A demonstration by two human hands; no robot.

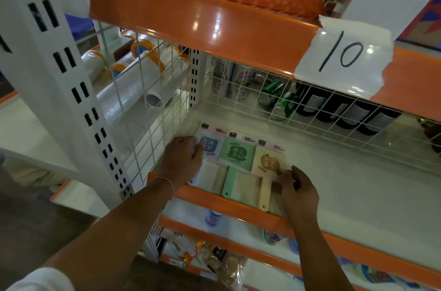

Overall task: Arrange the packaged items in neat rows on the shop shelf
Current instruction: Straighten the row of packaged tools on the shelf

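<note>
- Our left hand (pixel 182 157) is lying with straight fingers (pixel 198 147) on the blue pack (pixel 210 145).
- Our right hand (pixel 298 189) is pinching the yellow pack (pixel 269 162) at its near right corner.
- We are judging one row of three, with the green pack (pixel 237 153) between, nearly squared on the shelf (pixel 358 183); much space remains rightward.

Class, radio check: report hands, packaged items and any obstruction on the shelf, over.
Left hand rests flat on blue pack. Right hand pinches yellow pack at its lower right edge. Green pack between them; three abreast. Nothing in the way.
</note>
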